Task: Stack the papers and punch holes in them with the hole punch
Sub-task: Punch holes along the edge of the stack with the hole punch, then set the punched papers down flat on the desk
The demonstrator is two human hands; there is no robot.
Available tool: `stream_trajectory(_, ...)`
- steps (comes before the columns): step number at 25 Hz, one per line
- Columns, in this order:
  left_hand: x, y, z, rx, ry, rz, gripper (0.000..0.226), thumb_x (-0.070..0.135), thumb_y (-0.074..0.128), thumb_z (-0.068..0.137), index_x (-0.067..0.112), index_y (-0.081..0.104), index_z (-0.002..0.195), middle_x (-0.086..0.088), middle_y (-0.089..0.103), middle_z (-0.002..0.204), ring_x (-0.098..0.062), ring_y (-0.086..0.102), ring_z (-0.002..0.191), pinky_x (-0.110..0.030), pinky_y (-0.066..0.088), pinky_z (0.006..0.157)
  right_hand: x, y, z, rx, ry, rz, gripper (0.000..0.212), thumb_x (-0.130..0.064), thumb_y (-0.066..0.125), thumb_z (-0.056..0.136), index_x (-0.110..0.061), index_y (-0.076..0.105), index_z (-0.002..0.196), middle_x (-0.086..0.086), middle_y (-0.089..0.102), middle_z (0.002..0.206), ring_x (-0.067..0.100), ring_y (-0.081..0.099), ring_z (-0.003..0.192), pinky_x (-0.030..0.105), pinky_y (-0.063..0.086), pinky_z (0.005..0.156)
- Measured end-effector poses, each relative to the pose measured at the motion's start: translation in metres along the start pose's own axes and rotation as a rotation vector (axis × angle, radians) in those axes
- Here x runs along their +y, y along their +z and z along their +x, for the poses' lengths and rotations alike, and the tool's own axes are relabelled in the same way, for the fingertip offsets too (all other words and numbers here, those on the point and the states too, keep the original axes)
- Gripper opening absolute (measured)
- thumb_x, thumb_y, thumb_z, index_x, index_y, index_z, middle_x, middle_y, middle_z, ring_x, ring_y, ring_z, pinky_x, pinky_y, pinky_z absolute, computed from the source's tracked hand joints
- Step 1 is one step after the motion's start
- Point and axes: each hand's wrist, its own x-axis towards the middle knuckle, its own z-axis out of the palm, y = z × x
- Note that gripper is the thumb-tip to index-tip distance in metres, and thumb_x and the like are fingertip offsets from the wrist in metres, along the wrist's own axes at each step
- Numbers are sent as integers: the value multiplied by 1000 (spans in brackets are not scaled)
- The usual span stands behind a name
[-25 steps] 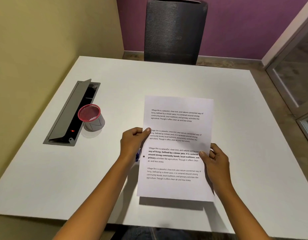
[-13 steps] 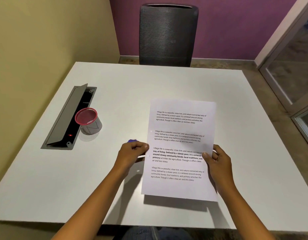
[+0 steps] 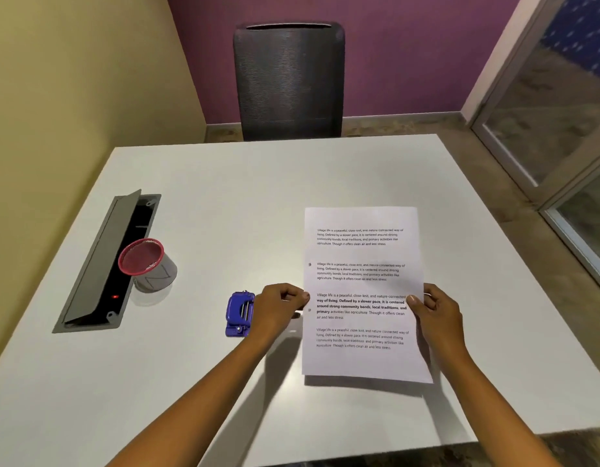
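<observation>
A stack of white printed papers (image 3: 362,288) is held a little above the white table (image 3: 251,197), right of centre. Two punched holes show near its left edge. My left hand (image 3: 280,306) pinches the left edge of the papers at mid-height. On the opposite edge, my right hand (image 3: 433,310) grips them at the same height. A blue hole punch (image 3: 239,315) lies on the table just left of my left hand, partly hidden behind it.
A red mesh cup (image 3: 145,261) stands at the left beside an open grey cable tray (image 3: 106,264) set into the table. A dark mesh chair (image 3: 288,82) stands behind the far edge. A glass partition (image 3: 561,129) is at the right.
Both hands have carried the papers to the right, away from the hole punch. The punch, hidden under my left hand and the papers before, now lies uncovered on the table.
</observation>
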Motion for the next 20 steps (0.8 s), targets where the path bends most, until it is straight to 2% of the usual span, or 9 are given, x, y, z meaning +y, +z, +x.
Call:
stream_trajectory(5, 22, 50, 35, -6, 60, 96, 9, 20, 69, 83, 16, 70, 75, 2, 71, 70, -9, 66, 66, -22, 55, 73, -9, -23, 47, 126, 31, -15, 13, -5, 61, 88, -14, 66, 95, -7, 69, 83, 21, 67, 85, 23, 47, 68)
stream_trajectory(9, 44, 95, 70, 21, 72, 85, 12, 21, 69, 83, 11, 71, 77, -1, 71, 71, -11, 65, 66, -24, 52, 75, -23, -41, 93, 236, 45, -32, 17, -5, 65, 87, -8, 65, 104, 5, 65, 91, 14, 60, 74, 7, 41, 58)
stream_trajectory(12, 61, 128, 99, 20, 88, 77, 14, 20, 69, 83, 9, 71, 76, 1, 68, 66, -18, 69, 70, -18, 49, 70, -31, -52, 138, 314, 36, -111, 25, -7, 68, 85, -2, 65, 110, 10, 66, 98, 20, 58, 84, 20, 42, 76)
stream_trajectory(15, 70, 151, 125, 23, 90, 84, 14, 18, 70, 83, 5, 72, 77, -1, 67, 66, -19, 68, 70, -2, 40, 57, -31, -59, 178, 350, 15, -176, 25, -8, 70, 84, 1, 66, 107, 14, 69, 99, 23, 60, 88, 24, 41, 81)
stream_trajectory(17, 72, 166, 144, 33, 99, 106, 16, 17, 70, 83, 2, 72, 78, -4, 67, 68, -16, 63, 65, 0, 38, 52, -27, -60, 204, 351, 7, -203, 21, -6, 70, 84, 1, 68, 104, 14, 67, 92, 24, 57, 90, 24, 39, 80)
stream_trajectory(20, 69, 187, 171, 52, 102, 147, 19, 17, 69, 83, 0, 70, 75, -6, 64, 65, -15, 57, 60, -4, 38, 50, -12, -58, 241, 340, -6, -258, 17, -6, 70, 84, -2, 69, 100, 8, 62, 81, 36, 54, 109, 31, 43, 84)
